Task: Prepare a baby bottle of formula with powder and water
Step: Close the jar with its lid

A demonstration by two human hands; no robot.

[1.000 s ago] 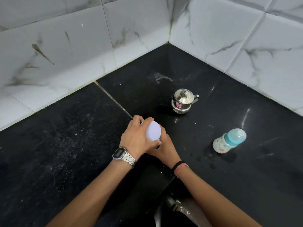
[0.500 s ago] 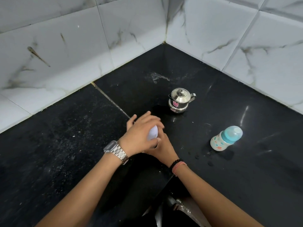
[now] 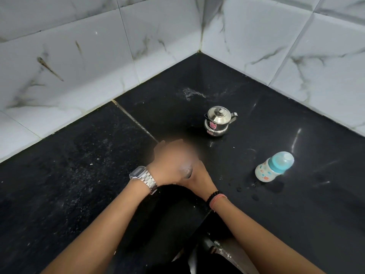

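Note:
A small container with a white lid [image 3: 186, 172] stands on the black counter [image 3: 83, 175] in front of me, and only a grey sliver of it shows. My left hand [image 3: 169, 163], blurred by motion, lies curled over its top. My right hand [image 3: 200, 179] wraps round the container from below and to the right, mostly hidden under the left hand. The baby bottle [image 3: 273, 167], with a teal collar and clear cap, stands on the counter to the right, apart from both hands.
A small steel pot with lid and spout [image 3: 218, 121] stands behind my hands. Water drops [image 3: 246, 187] lie near the bottle. White marbled wall tiles [image 3: 79, 62] close the counter at the back and right, meeting in a corner.
My left hand moved from gripping the side of the lid to covering it, and the white lid no longer shows. The right hand stayed on the container. Bottle and pot have not moved.

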